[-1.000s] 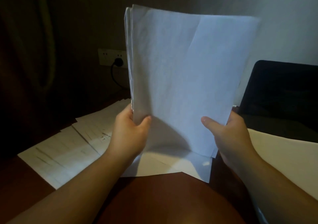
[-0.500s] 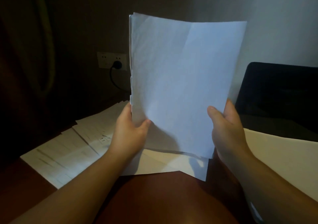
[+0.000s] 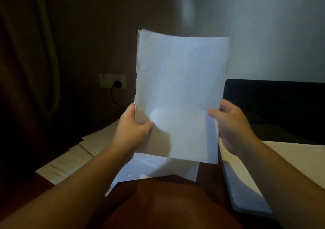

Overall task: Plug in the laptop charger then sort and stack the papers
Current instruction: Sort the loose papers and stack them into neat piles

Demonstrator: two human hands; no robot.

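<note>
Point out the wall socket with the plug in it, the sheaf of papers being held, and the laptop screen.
wall socket (image 3: pixel 112 81): head view, white faceplate.
sheaf of papers (image 3: pixel 181 88): head view, middle of front sheet.
laptop screen (image 3: pixel 274 103): head view, dark panel.

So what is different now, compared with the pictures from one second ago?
The sheaf of papers has come down lower in view and its edges look more even. The left hand and right hand still grip its lower sides. The plug in the wall socket and the papers on the table are unchanged.
</note>
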